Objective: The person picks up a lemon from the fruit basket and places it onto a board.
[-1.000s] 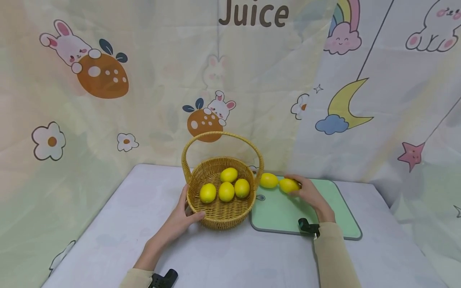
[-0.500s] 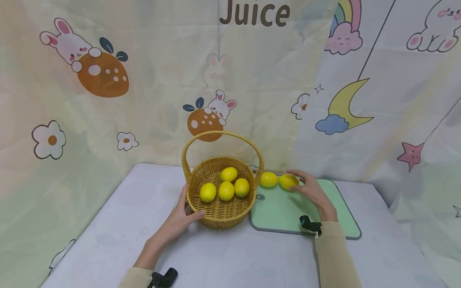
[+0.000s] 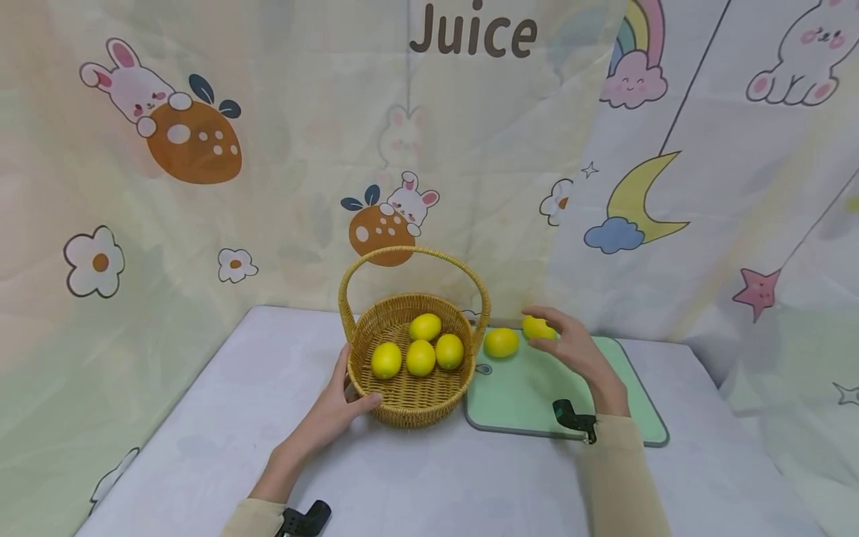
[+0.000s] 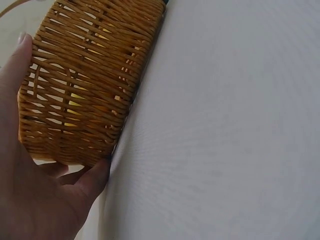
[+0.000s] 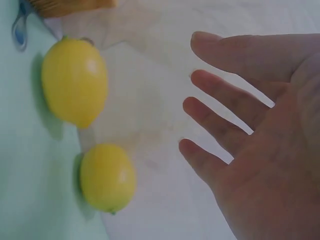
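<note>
A wicker basket (image 3: 416, 394) with a tall arched handle stands on the table and holds several yellow lemons (image 3: 420, 358). My left hand (image 3: 338, 399) grips its left side, thumb over the rim; in the left wrist view the other fingers reach round the woven wall (image 4: 90, 75). My right hand (image 3: 576, 350) hovers over the green cutting board (image 3: 517, 403), fingers spread and holding nothing. Two lemons lie at the board's back edge: one lemon (image 3: 501, 343) beside the basket, another lemon (image 3: 539, 328) partly behind my fingers. The right wrist view shows both lemons apart from the fingers (image 5: 215, 120).
The cutting board has a dark grey rim and lies right of the basket, with a small hanging hole (image 3: 484, 369) near its left side. A printed curtain (image 3: 288, 186) hangs behind the white table (image 3: 429, 485).
My right hand has let go of the right-hand lemon, and its fingers have spread. That lemon has shifted toward the back; the other has moved slightly forward. The left hand and basket stay put.
</note>
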{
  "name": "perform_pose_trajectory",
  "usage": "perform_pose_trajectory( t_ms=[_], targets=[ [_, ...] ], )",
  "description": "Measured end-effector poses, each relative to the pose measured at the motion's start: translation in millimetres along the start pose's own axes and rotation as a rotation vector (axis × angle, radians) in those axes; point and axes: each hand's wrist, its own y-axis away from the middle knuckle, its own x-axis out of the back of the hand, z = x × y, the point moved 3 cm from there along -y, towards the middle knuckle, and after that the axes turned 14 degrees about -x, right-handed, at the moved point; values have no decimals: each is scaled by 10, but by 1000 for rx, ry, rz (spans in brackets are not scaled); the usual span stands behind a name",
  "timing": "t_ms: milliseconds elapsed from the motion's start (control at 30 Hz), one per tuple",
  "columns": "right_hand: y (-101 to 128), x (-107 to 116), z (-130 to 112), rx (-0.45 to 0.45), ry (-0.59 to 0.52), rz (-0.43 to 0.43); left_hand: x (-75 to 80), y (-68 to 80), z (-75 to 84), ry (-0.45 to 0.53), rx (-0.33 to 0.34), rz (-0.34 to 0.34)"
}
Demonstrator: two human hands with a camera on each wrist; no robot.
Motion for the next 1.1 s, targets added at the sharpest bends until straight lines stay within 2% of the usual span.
perform_pose_trajectory(
  t_ms=[233, 400, 700, 900, 1100],
  targets=[
    [189, -16, -380, 60, 25, -43, 5, 2, -3, -6, 0, 2],
    [316, -77, -613, 139, 22, -90, 9, 4, -13, -18, 13, 5],
    [480, -215, -908, 243, 87, -114, 5, 8, -10, -9, -4, 3],
    [480, -466, -1032, 274, 104, -176, 5, 2, -16, -10, -5, 6],
    [384, -826, -1069, 226, 131, -269, 5, 13, 7, -9, -1, 1]
  ],
)
